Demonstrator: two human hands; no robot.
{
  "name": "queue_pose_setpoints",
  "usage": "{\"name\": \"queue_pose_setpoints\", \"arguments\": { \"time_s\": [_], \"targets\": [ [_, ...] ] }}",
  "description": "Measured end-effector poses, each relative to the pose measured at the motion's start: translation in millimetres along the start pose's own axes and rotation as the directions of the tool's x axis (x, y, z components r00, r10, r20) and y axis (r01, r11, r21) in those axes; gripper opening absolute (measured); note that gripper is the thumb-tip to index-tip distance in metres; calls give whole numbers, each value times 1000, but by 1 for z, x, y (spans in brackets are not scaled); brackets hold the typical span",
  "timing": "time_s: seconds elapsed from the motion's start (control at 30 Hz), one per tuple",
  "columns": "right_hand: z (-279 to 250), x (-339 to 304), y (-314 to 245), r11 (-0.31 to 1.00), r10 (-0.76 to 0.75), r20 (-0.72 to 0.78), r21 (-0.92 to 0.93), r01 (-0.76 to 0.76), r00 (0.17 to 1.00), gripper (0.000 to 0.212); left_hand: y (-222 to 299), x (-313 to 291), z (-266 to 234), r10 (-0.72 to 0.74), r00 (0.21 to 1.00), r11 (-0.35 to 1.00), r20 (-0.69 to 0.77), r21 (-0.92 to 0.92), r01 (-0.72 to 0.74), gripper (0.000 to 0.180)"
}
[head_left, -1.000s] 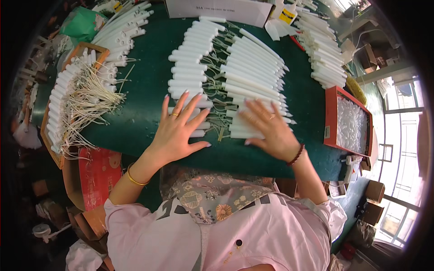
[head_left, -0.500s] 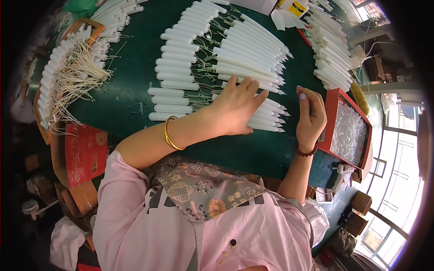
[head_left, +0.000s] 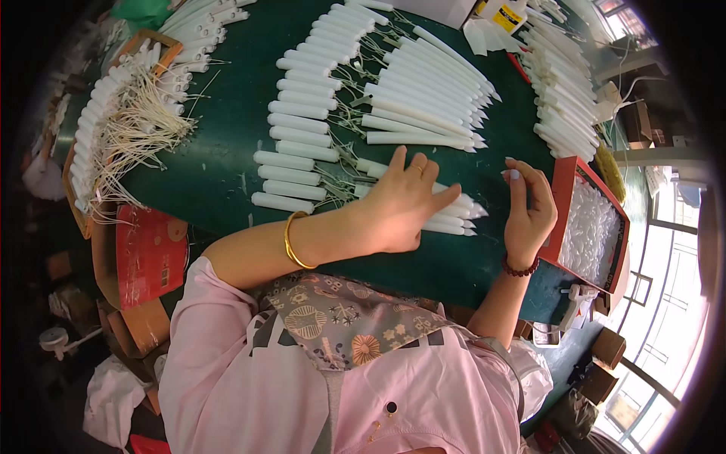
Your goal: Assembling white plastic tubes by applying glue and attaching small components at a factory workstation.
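My left hand [head_left: 404, 200] is spread over a lower group of white tapered candle tubes [head_left: 461, 204], with its fingers apart and resting on them. The hand hides the middle of these tubes. To its left lie short white cylinders [head_left: 287, 178], joined by thin wires [head_left: 340, 181] to the tapered tubes. Above the hand is a larger fan of tapered tubes [head_left: 431, 83], pointed ends to the right. My right hand [head_left: 531, 216] is raised just right of the pointed tips. Its thumb and forefinger are pinched together on something too small to make out.
A red box [head_left: 561, 200] of small clear pieces [head_left: 586, 227] stands beside my right hand. More white tubes [head_left: 563, 98] lie behind it. At left, wooden trays [head_left: 166, 53] hold cylinders with loose wires [head_left: 144, 129]. A white bottle with a yellow label [head_left: 503, 13] stands at the back.
The lower tapered tubes have shifted under my left hand, leaving a wider gap below the upper fan. My right hand stays pinched beside the tips. The whole view has shifted slightly.
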State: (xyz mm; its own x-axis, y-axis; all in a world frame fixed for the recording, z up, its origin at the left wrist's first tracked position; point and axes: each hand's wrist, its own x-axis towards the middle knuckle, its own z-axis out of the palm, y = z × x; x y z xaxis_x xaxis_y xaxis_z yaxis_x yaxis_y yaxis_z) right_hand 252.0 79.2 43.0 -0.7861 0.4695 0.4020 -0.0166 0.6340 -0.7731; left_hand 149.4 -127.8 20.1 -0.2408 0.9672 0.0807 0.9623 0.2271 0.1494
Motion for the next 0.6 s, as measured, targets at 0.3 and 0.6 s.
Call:
{"name": "queue_pose_setpoints", "arguments": {
  "time_s": [0.3, 0.6],
  "targets": [
    [8, 0, 7, 998, 49, 38, -48, -48, 998, 16, 19, -9, 5, -36, 999, 991, -24, -130, 32, 42],
    [8, 4, 19, 923, 50, 176, 367, -113, 983, 86, -26, -32, -81, -357, 801, 658, -481, -738, -150, 46]
  ]
}}
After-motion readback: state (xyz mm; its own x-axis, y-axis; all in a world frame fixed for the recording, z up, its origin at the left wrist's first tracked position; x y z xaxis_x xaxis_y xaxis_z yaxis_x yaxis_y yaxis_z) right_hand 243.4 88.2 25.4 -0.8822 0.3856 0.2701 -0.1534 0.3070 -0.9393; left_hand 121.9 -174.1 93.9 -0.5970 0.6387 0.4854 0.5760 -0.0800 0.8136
